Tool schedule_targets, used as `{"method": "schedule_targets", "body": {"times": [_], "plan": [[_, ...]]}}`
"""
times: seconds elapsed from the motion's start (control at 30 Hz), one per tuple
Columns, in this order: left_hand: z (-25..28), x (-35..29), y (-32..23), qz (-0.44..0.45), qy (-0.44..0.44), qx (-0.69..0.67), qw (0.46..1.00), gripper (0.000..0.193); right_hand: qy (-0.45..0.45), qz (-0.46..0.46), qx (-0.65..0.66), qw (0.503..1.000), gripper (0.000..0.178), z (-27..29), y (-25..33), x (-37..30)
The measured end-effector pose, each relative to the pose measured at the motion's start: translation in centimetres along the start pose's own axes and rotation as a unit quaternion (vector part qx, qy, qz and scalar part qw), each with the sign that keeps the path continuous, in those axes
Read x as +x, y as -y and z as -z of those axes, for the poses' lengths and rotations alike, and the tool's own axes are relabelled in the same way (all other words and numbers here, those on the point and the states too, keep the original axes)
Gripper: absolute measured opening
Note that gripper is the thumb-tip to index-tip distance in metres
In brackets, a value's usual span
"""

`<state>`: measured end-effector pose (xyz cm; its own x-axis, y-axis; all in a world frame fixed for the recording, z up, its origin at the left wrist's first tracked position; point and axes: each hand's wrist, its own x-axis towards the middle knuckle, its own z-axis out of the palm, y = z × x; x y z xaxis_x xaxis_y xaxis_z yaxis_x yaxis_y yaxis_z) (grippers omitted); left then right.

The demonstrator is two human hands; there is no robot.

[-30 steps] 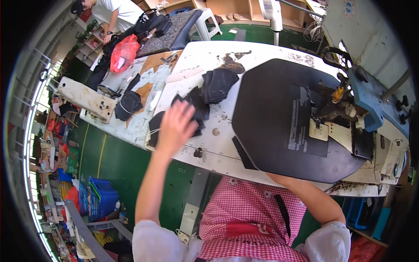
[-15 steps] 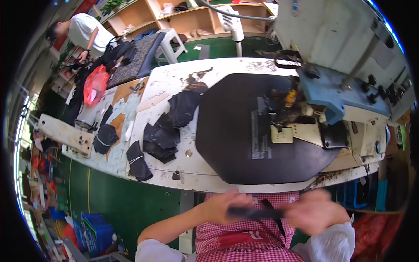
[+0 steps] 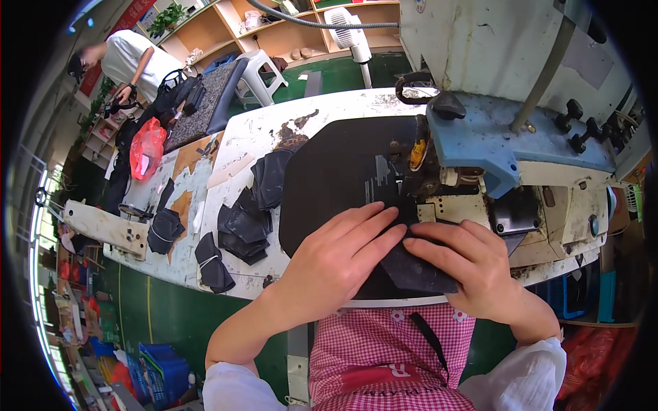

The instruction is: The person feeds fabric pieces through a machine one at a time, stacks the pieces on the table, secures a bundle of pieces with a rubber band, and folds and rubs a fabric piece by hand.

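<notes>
A dark, flat, leather-like piece (image 3: 415, 272) lies over the near part of the black board (image 3: 322, 178), close to the sewing machine's (image 3: 473, 137) metal plate (image 3: 460, 209). The fingers of my left hand (image 3: 336, 257) stretch out and rest on the piece's far left edge. My right hand (image 3: 473, 264) grips its right side, fingers bent over the top and the thumb hidden. Both sets of fingertips almost meet just in front of the machine's working end. The piece's far end is partly hidden by my fingers.
Left of the board lie stacks of black cut pieces (image 3: 243, 226) and a tied bundle (image 3: 214, 264). Another bundle (image 3: 164, 229) sits farther left, near a red plastic bag (image 3: 147, 147). A person (image 3: 137, 61) works at the back left. A white stool (image 3: 260, 75) and a fan (image 3: 349, 34) stand behind.
Both hands have moved from over my apron, where they held a dark strip-like piece, forward onto the board. The piece now lies flat by the machine. The view has shifted slightly.
</notes>
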<state>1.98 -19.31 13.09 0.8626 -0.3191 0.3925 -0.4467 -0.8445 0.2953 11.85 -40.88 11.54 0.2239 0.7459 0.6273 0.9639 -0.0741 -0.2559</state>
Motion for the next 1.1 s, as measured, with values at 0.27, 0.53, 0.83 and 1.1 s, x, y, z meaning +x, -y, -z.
{"method": "schedule_targets", "body": {"times": [0.27, 0.53, 0.83, 1.1], "plan": [[-0.4, 0.4, 0.4, -0.005, -0.025, -0.047, 0.999, 0.054, -0.013, -0.025, -0.001, 1.0, 0.05, -0.6, 0.0, -0.4], [-0.2, 0.7, 0.2, -0.005, -0.025, -0.008, 1.0, 0.054, 0.01, -0.038, 0.006, 0.999, 0.052, -0.5, 0.4, 0.2], [0.2, 0.9, 1.1, 0.004, 0.016, -0.023, 1.0, 0.059, 0.016, -0.042, 0.0, 0.999, 0.054, -0.3, 0.2, 0.2], [1.5, 1.1, 3.1, -0.088, 0.075, 0.035, 0.993, 0.057, 0.012, -0.051, 0.006, 0.999, 0.049, -0.3, 0.3, 0.2]]}}
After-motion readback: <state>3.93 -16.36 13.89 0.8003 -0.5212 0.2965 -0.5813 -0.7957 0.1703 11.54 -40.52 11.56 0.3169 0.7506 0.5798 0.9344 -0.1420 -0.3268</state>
